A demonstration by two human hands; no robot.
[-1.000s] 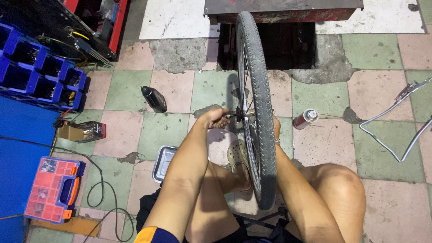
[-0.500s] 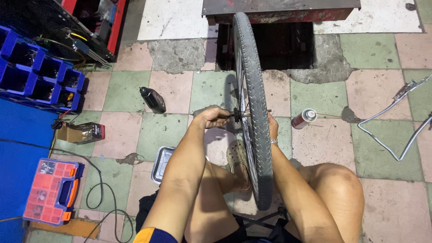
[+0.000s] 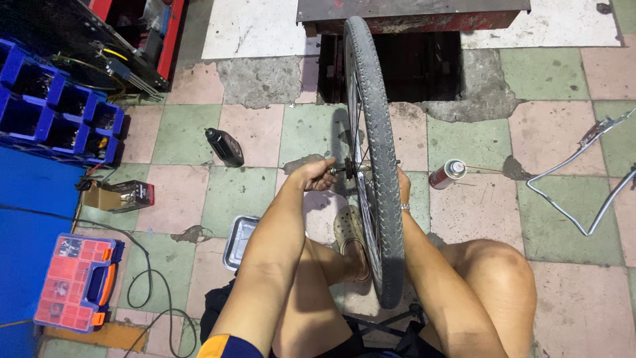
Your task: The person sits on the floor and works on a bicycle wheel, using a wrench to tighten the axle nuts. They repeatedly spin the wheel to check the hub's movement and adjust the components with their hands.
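Bicycle wheel [image 3: 377,166] is held upright and edge-on between the knees, above a tiled floor [image 3: 252,192]. Its hub axle [image 3: 344,171] is pinched by the curled fingers of the left hand [image 3: 317,176], while the right hand [image 3: 403,182] is pressed against the far side of the hub and mostly hidden by the tyre, so its grip cannot be told. A spray can [image 3: 447,174] lies just right of the wheel, a black bottle [image 3: 225,147] to the left, and a metal tray [image 3: 238,242] beside the left thigh.

Spray can [image 3: 446,174] right of wheel [image 3: 377,166]
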